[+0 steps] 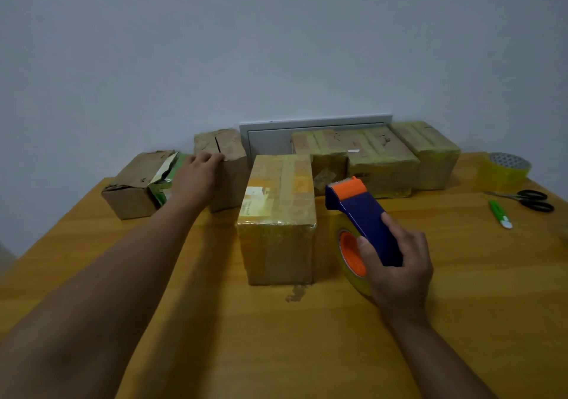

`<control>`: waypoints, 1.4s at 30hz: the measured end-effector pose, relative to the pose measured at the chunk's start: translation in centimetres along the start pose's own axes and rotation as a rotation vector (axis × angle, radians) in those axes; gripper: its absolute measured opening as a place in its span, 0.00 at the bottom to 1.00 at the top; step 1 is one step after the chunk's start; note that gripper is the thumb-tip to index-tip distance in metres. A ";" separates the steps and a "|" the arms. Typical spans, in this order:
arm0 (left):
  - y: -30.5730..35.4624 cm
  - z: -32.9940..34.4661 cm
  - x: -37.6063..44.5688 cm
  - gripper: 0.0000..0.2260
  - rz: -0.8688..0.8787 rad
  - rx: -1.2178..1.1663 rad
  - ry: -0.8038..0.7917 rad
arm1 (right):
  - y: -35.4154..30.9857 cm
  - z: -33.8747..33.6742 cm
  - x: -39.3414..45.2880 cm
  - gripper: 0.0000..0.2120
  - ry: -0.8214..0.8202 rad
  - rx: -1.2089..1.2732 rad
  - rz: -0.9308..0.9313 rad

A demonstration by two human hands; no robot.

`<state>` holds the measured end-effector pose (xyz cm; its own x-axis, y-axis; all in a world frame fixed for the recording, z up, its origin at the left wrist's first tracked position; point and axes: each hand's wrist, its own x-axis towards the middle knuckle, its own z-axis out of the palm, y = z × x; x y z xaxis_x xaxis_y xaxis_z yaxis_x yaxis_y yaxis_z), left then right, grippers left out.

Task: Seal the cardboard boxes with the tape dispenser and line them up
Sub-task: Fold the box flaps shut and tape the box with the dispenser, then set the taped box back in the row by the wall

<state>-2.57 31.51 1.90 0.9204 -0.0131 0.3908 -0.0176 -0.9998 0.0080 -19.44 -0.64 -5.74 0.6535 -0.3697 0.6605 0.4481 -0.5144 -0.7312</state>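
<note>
A taped cardboard box (278,214) stands in the middle of the wooden table (276,337). Just right of it, my right hand (396,266) grips the blue and orange tape dispenser (359,214), which rests on the table with its tape roll down. My left hand (196,174) reaches to the back left, fingers curled over the top edge of an untaped box (227,165) with a split top. A torn box with green inside (138,183) lies left of it. Three taped boxes (384,161) stand in a row at the back right against the wall.
A spare roll of clear tape (504,171) stands at the far right. Black-handled scissors (528,200) and a green utility knife (499,214) lie in front of it. A grey wall panel (313,128) sits behind the boxes.
</note>
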 end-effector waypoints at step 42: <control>9.9 -0.1 -0.3 0.17 0.133 -0.053 0.061 | 0.5 0.8 0.0 0.27 0.025 0.022 -0.045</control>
<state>-3.04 21.59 2.02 0.8829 -0.1432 0.4471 -0.1603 -0.9871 0.0005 -18.74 -0.28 -6.23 0.6169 -0.3662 0.6967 0.4901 -0.5140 -0.7040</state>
